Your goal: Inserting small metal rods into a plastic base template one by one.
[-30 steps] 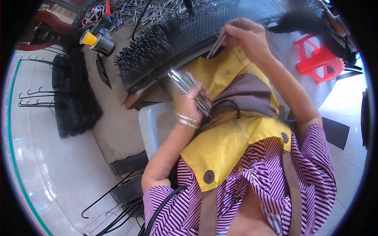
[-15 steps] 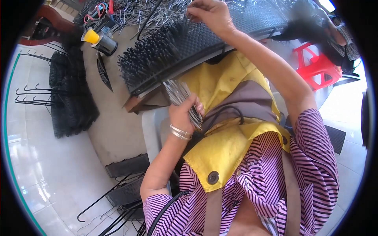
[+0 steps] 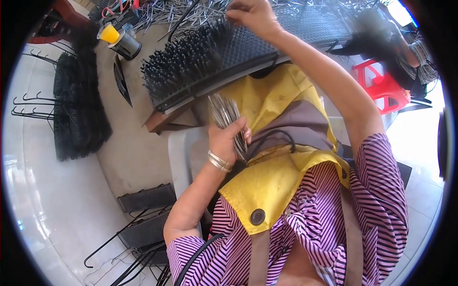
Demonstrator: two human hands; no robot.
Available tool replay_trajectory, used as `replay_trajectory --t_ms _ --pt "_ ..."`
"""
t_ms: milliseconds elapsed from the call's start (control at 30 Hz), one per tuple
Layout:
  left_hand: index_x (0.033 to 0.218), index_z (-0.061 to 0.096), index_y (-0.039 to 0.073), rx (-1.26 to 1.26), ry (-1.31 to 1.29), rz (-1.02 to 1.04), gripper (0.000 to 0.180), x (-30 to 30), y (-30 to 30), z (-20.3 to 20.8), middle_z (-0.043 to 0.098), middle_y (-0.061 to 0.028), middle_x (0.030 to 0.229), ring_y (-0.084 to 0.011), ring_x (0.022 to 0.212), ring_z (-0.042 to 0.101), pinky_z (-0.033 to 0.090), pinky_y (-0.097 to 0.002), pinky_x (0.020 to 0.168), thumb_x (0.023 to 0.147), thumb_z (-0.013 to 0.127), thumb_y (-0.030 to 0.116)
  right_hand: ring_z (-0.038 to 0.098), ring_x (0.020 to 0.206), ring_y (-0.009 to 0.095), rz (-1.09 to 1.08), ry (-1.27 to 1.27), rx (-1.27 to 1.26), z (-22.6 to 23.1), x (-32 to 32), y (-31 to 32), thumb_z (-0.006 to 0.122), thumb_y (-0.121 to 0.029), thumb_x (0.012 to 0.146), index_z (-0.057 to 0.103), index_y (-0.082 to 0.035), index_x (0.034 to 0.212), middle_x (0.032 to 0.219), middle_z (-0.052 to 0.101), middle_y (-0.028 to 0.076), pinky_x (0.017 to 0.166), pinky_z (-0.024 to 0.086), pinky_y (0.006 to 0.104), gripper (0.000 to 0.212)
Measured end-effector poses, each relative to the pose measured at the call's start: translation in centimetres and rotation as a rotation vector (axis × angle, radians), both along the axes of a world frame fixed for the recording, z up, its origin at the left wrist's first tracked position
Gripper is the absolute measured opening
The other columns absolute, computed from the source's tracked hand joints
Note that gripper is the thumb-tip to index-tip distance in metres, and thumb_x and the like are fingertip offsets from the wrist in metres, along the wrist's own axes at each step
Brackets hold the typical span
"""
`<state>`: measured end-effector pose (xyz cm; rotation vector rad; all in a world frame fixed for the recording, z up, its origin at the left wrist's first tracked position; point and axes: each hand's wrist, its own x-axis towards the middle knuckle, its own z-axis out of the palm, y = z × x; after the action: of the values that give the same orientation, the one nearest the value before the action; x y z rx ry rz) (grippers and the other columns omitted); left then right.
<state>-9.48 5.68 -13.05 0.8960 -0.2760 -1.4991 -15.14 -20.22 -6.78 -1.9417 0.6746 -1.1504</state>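
Pale, shiny floor tiles lie all around, with a dull grey mat spread over them where the work goes on. On a wooden frame rests a long black mesh board, and its left part is packed with short dark metal pins standing up like a brush. The right hand reaches up to the top edge of that board, fingers pinched together at the pins; what it pinches is too small to tell. The left hand, with silver bangles at the wrist, is closed tight round a bundle of thin grey metal rods, held just below the board and above a yellow cloth apron. Loose silver rods are scattered past the board. A dark round can with a yellow cap stands near the top left. Black bristly pieces with wire hooks lie on the left. A red plastic stool sits on the right.
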Motion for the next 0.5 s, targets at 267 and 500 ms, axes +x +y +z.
replay_trajectory --t_ms 267,500 --pt "0.08 0.05 0.0 0.035 -0.008 -0.018 0.008 -0.4 0.1 -0.2 0.051 -0.0088 0.065 -0.019 0.052 0.049 0.042 -0.0308 0.046 0.078 0.056 0.004 0.051 0.054 0.01 0.113 0.137 -0.015 1.0 0.4 -0.1 0.06 -0.004 0.069 0.06 0.003 0.072 0.058 0.055 0.005 0.049 0.041 0.0264 0.008" --pt "0.081 0.05 0.0 0.066 -0.009 -0.052 0.008 -0.7 0.1 0.1 0.051 -0.0088 0.065 -0.0191 0.053 0.05 0.043 -0.0308 0.046 0.078 0.056 0.004 0.055 0.052 0.017 0.074 0.188 -0.372 -0.1 0.3 -0.6 0.057 -0.005 0.073 0.058 0.003 0.068 0.06 0.059 0.008 0.05 0.044 0.0276 0.01"
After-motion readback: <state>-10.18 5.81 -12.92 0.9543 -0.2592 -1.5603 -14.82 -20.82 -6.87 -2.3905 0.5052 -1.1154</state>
